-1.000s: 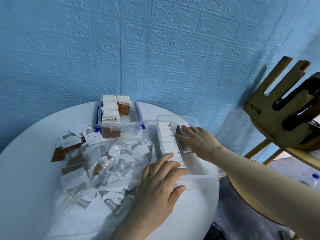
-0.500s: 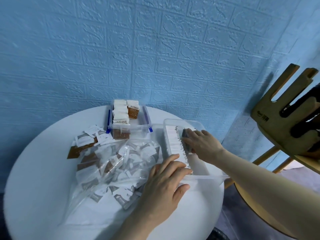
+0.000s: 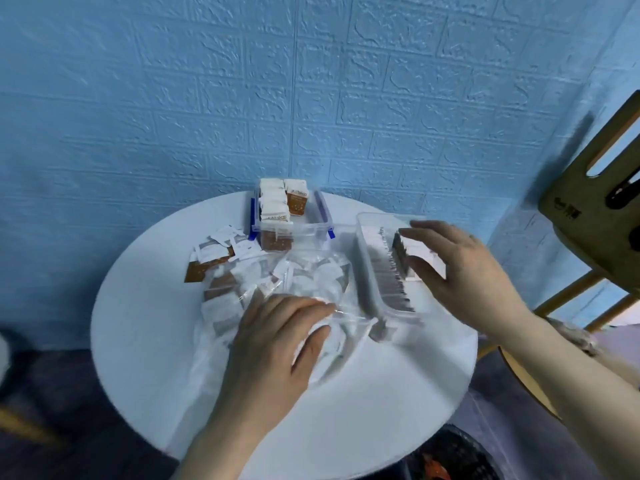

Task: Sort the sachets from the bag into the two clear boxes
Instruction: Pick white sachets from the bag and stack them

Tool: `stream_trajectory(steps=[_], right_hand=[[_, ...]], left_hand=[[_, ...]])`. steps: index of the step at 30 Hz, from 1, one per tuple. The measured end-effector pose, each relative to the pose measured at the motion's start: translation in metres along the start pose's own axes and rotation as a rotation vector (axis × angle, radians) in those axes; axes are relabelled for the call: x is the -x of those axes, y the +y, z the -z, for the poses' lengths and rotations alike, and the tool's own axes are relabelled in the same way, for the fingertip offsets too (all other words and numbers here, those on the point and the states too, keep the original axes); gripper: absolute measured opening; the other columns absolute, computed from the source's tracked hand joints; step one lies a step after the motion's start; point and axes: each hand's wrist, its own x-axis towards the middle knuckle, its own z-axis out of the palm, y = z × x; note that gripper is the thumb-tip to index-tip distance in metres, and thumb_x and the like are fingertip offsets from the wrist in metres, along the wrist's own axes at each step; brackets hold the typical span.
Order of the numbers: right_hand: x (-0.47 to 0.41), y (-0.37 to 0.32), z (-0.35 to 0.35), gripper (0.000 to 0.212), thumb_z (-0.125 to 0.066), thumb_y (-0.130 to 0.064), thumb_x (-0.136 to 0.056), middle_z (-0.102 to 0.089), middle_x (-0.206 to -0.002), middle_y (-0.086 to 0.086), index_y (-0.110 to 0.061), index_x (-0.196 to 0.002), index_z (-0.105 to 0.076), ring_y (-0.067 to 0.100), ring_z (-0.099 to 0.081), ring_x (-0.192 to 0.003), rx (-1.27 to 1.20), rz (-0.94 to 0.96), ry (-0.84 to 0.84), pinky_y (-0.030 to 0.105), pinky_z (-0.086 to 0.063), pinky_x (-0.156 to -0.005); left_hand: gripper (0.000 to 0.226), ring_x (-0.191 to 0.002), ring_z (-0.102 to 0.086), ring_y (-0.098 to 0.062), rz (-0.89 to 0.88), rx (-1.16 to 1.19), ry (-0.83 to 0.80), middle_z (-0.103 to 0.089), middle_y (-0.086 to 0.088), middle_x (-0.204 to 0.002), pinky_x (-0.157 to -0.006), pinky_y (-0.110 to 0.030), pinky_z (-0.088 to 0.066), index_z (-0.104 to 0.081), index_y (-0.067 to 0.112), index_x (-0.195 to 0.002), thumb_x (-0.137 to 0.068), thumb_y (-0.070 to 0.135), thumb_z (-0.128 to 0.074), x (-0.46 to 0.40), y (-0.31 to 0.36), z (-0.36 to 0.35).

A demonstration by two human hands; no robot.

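a round white table (image 3: 145, 341) fills the lower middle of the frame, set against a blue embossed wall (image 3: 242, 98). the left hand (image 3: 273, 344) lies at lower centre, palm down, fingers straight and slightly spread, resting flat on the clear plastic bag (image 3: 304, 282) — it grips nothing. the bag sprawls across the middle of the table with white and brown sachets inside it. a few loose sachets (image 3: 214, 254) lie on the table just left of the bag, toward the left centre of the frame.

the right hand (image 3: 460, 271) is at centre right, over the near clear box (image 3: 367, 258), which sits at the right side of the table and holds a long row of sachets standing on edge. its fingers and thumb are curled around a small stack of sachets (image 3: 412, 254), pinching it from both ends above the right part of that box; whether the stack touches the box floor cannot be told.

the far clear box (image 3: 323, 216), with blue clips, stands at the back of the table in the upper middle, just beyond the bag, and holds upright white and brown sachets. a wooden chair (image 3: 588, 209) stands at the right edge of the frame.
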Motion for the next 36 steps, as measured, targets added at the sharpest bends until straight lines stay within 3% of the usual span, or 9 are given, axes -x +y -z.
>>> stream_trajectory(steps=[4,8,11,14,16,22,28,32,36], right_hand=[[0.062,-0.062,-0.010,0.010,-0.063,-0.020,-0.090,-0.059,-0.090,-0.005,-0.018,-0.096,-0.070,0.019,-0.057,-0.085,-0.235,0.017,0.092,0.039,-0.048,-0.073],[0.086,-0.098,-0.043,0.007,-0.069,-0.020,-0.087,-0.059,-0.088,-0.013,-0.025,-0.091,-0.072,0.003,-0.048,-0.065,-0.380,-0.081,-0.020,0.023,-0.044,-0.063],[0.079,-0.109,-0.061,0.014,-0.065,-0.030,-0.088,-0.063,-0.101,-0.011,-0.027,-0.101,-0.070,0.011,-0.061,-0.075,-0.282,-0.132,-0.045,0.029,-0.048,-0.064],[0.074,-0.111,-0.075,0.036,-0.057,-0.051,-0.086,-0.060,-0.119,-0.010,-0.031,-0.116,-0.058,0.027,-0.064,-0.093,-0.059,-0.249,-0.125,0.034,-0.046,-0.070],[0.078,-0.111,-0.083,0.030,-0.051,-0.056,-0.086,-0.058,-0.116,-0.013,-0.034,-0.106,-0.050,0.027,-0.062,-0.091,-0.063,-0.315,-0.161,0.033,-0.040,-0.066],[0.090,-0.104,-0.087,0.038,-0.069,-0.042,-0.080,-0.060,-0.109,-0.017,-0.037,-0.117,-0.060,0.020,-0.061,-0.094,-0.342,-0.299,-0.101,0.033,-0.047,-0.073],[0.086,-0.108,-0.090,0.054,-0.064,-0.060,-0.077,-0.059,-0.124,-0.015,-0.033,-0.123,-0.055,0.017,-0.059,-0.107,-0.309,-0.363,-0.093,0.031,-0.043,-0.080],[0.086,-0.107,-0.091,0.045,-0.069,-0.046,-0.078,-0.059,-0.120,-0.016,-0.033,-0.120,-0.056,0.018,-0.060,-0.103,-0.324,-0.319,-0.111,0.033,-0.045,-0.082],[0.089,-0.106,-0.091,0.052,-0.077,-0.032,-0.075,-0.057,-0.118,-0.014,-0.029,-0.123,-0.056,0.016,-0.060,-0.095,-0.462,-0.242,-0.051,0.034,-0.048,-0.079]], left_hand=[[0.021,-0.078,-0.060,-0.018,0.028,-0.231,0.016,-0.069,0.007,-0.086,-0.071,-0.029,-0.042,-0.073,0.017,-0.091,-0.090,0.025,-0.054,0.032,-0.024,0.026],[0.021,-0.077,-0.060,-0.024,0.055,-0.293,-0.055,-0.070,0.005,-0.090,-0.068,-0.034,-0.050,-0.074,0.015,-0.091,-0.089,0.024,-0.055,0.042,-0.026,0.024],[0.015,-0.084,-0.060,-0.025,0.095,-0.313,-0.112,-0.070,0.005,-0.097,-0.071,-0.037,-0.048,-0.074,0.016,-0.097,-0.084,0.023,-0.070,0.041,-0.028,0.022],[0.030,-0.092,-0.062,-0.027,0.141,-0.326,-0.223,-0.069,0.003,-0.104,-0.075,-0.040,-0.048,-0.073,0.015,-0.104,-0.077,0.027,-0.079,0.042,-0.031,0.021],[0.036,-0.096,-0.062,-0.027,0.150,-0.340,-0.276,-0.069,0.002,-0.108,-0.077,-0.041,-0.048,-0.072,0.015,-0.108,-0.076,0.031,-0.079,0.042,-0.031,0.020],[0.039,-0.106,-0.057,-0.025,0.174,-0.280,-0.277,-0.066,0.001,-0.114,-0.085,-0.040,-0.043,-0.068,0.017,-0.114,-0.081,0.036,-0.074,0.044,-0.034,0.018],[0.037,-0.113,-0.052,-0.022,0.217,-0.208,-0.292,-0.063,0.003,-0.119,-0.090,-0.035,-0.036,-0.067,0.018,-0.118,-0.086,0.038,-0.068,0.045,-0.032,0.019],[0.037,-0.114,-0.051,-0.022,0.217,-0.179,-0.296,-0.063,0.003,-0.119,-0.090,-0.032,-0.033,-0.067,0.018,-0.118,-0.086,0.038,-0.067,0.044,-0.032,0.020],[0.042,-0.108,-0.053,-0.020,0.200,-0.164,-0.282,-0.064,0.004,-0.110,-0.088,-0.030,-0.034,-0.069,0.019,-0.114,-0.087,0.050,-0.059,0.043,-0.032,0.019]])
